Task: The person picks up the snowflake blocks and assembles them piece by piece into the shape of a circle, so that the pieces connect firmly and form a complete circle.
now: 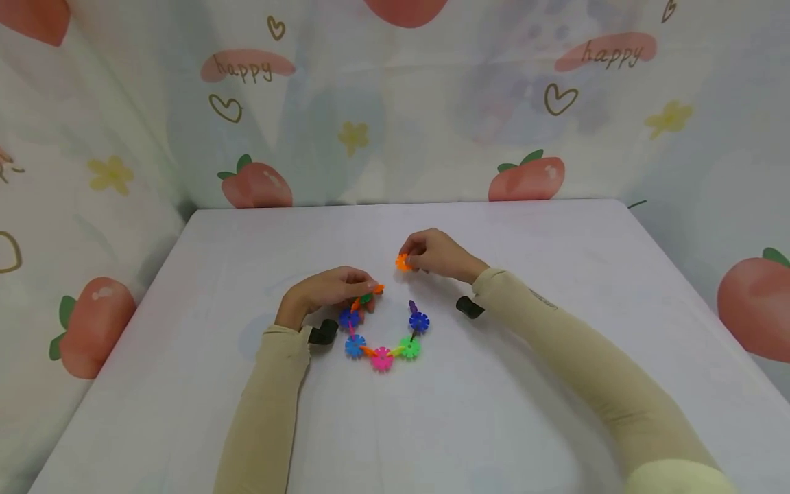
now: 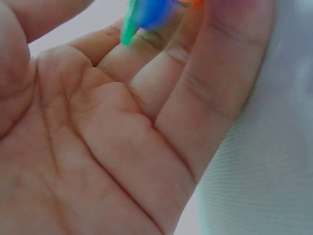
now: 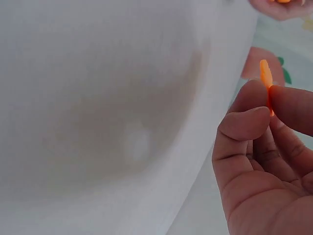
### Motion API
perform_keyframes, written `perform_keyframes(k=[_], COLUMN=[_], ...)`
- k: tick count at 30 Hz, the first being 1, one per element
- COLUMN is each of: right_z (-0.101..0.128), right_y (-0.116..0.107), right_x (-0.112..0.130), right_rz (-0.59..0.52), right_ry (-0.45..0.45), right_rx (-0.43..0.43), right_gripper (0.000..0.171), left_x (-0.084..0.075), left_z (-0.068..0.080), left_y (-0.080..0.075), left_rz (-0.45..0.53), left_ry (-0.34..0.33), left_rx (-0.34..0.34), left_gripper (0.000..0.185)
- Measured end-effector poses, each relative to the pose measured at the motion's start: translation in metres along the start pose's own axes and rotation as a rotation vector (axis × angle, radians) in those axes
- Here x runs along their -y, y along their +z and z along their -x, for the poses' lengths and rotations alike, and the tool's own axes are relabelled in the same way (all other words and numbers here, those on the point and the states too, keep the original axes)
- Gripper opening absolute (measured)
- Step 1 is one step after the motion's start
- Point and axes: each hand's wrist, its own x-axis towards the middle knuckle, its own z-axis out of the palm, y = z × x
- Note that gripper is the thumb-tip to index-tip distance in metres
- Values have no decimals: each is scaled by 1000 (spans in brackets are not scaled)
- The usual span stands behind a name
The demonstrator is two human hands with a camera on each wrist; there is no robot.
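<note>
Notched plastic snowflake discs, joined edge to edge, form a curved chain (image 1: 382, 359) on the white table, its gap facing the far side. Blue, pink, green, orange, yellow and purple discs show in it. My left hand (image 1: 336, 288) pinches the chain's upper left end, where an orange disc (image 1: 379, 290) sticks out by the thumb. A green disc (image 2: 129, 24) and a blue one show blurred past the palm in the left wrist view. Farther back, my right hand (image 1: 441, 254) pinches a single orange snowflake disc (image 3: 266, 73) between thumb and index finger, apart from the chain.
A purple disc (image 1: 413, 306) tops the chain's right end. Black wrist cameras (image 1: 470, 307) stick out beneath both wrists. The white table (image 1: 494, 425) runs back to a patterned cloth (image 1: 420, 116), which also hangs at both sides.
</note>
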Motion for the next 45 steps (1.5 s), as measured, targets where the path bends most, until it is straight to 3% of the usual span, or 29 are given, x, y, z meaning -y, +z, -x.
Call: perform_keyframes(k=[5, 14, 28, 37, 45], right_z=[11, 22, 29, 26, 40], right_y=[5, 19, 29, 34, 24], right_x=[4, 3, 4, 2, -6], right_rz=[-85, -134, -150, -157, -170], right_ry=[-21, -43, -76, -82, -69], right_rx=[49, 94, 27, 20, -15], right_gripper=[17, 13, 13, 14, 30], left_x=[0, 0, -2, 0, -2], left_z=[3, 3, -4, -3, -1], left_y=[-2, -1, 5, 6, 2], left_rz=[21, 31, 3, 15, 5], left_ry=[12, 29, 95, 81, 68], left_rx=[28, 40, 48, 36, 37], left_gripper=[34, 35, 30, 31, 35])
